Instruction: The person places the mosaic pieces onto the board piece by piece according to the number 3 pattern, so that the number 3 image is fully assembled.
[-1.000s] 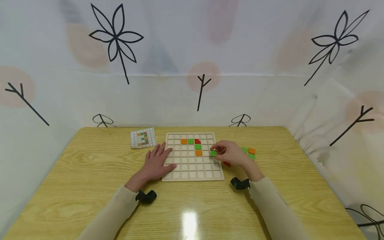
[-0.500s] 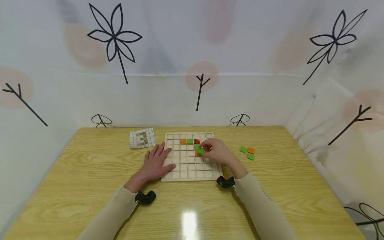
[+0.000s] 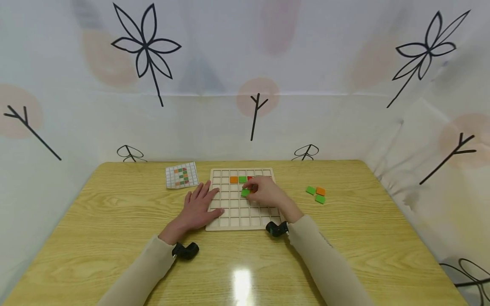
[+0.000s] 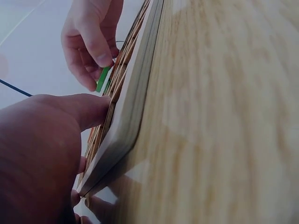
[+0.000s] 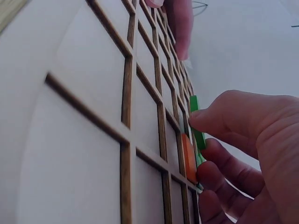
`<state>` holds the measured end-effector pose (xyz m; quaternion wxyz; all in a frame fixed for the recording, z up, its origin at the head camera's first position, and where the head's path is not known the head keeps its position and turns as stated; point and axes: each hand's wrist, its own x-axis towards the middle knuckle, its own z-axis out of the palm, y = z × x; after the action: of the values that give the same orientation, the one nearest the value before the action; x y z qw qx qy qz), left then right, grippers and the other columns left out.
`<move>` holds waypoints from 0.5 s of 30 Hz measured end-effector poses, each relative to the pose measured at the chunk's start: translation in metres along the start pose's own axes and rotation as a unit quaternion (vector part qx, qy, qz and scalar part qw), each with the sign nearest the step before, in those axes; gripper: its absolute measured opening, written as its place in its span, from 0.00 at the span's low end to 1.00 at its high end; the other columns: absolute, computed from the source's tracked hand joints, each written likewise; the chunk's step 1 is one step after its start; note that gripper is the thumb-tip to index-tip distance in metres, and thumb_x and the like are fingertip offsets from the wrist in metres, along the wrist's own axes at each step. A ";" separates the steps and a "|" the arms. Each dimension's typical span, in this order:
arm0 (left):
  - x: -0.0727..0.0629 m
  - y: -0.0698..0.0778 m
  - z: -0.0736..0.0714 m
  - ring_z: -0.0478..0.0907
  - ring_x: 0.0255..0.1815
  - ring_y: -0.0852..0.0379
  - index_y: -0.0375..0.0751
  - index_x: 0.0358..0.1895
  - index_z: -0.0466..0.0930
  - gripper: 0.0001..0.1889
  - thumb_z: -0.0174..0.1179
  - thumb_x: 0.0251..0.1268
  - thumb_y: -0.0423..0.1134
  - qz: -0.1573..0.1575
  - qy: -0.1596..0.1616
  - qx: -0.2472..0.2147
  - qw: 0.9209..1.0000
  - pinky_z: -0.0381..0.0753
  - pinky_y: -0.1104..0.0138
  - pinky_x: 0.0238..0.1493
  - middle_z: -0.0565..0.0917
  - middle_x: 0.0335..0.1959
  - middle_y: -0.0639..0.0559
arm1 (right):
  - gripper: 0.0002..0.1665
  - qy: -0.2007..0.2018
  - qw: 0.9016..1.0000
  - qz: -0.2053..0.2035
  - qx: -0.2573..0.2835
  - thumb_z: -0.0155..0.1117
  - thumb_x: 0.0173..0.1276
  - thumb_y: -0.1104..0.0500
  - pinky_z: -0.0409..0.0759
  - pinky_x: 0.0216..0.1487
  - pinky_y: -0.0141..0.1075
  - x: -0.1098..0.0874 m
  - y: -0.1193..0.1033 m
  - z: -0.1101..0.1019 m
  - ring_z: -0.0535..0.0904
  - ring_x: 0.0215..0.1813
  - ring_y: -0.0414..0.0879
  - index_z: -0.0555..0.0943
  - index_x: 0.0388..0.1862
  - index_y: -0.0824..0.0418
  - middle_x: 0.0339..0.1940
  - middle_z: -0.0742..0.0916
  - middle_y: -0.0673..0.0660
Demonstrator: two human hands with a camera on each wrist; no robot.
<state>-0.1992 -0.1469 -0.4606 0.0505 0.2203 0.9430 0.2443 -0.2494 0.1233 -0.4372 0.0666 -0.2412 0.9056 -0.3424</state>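
Note:
My right hand (image 3: pixel 264 192) pinches a green square tile (image 3: pixel 245 193) between thumb and fingers, over the upper middle of a wooden grid board (image 3: pixel 229 213). In the right wrist view that tile (image 5: pixel 199 139) stands tilted just off the grid, beside a seated orange tile (image 5: pixel 188 158). My left hand (image 3: pixel 197 208) rests with spread fingers on the board's left edge. In the board's second row sit an orange tile (image 3: pixel 234 179), a green tile (image 3: pixel 242 179) and a partly covered red piece (image 3: pixel 249 178). My right hand hides the cells under it.
A small printed card (image 3: pixel 181 175) with a coloured grid pattern lies left of the board. To the right, two loose green tiles (image 3: pixel 320 199) and an orange tile (image 3: pixel 320 191) lie on the wooden table (image 3: pixel 134 212). A patterned cloth (image 3: pixel 210 127) hangs behind.
My right hand has carried the green tile leftward from the board's right edge to its upper middle, past the seated orange tile. The left hand has stayed in place.

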 end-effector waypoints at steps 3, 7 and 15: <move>0.000 0.000 0.000 0.35 0.80 0.38 0.43 0.79 0.57 0.37 0.55 0.73 0.56 -0.001 -0.003 -0.001 1.000 0.36 0.34 0.70 0.43 0.81 0.40 | 0.15 -0.001 1.000 0.007 -0.002 0.69 0.61 0.65 0.76 0.39 0.38 0.003 0.000 0.003 0.77 0.36 0.42 0.88 0.48 0.57 0.36 0.84 0.49; 0.000 0.000 0.000 0.34 0.80 0.38 0.43 0.79 0.57 0.37 0.55 0.73 0.56 -0.002 -0.005 -0.003 1.000 0.35 0.34 0.70 0.43 0.81 0.40 | 0.15 -0.007 0.999 0.028 0.017 0.68 0.61 0.66 0.75 0.39 0.38 0.004 0.001 0.006 0.75 0.35 0.43 0.88 0.47 0.56 0.40 0.85 0.48; 0.000 0.001 0.000 0.35 0.80 0.38 0.44 0.79 0.57 0.37 0.55 0.73 0.56 -0.004 -0.006 0.000 1.000 0.35 0.34 0.70 0.43 0.81 0.40 | 0.15 -0.012 0.998 0.047 0.041 0.69 0.61 0.66 0.73 0.38 0.38 0.003 0.002 0.007 0.73 0.35 0.45 0.89 0.46 0.55 0.41 0.84 0.50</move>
<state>-0.1993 -0.1463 -0.4604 0.0569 0.2181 0.9434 0.2432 -0.2503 0.1189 -0.4435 0.1034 -0.1994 0.9003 -0.3728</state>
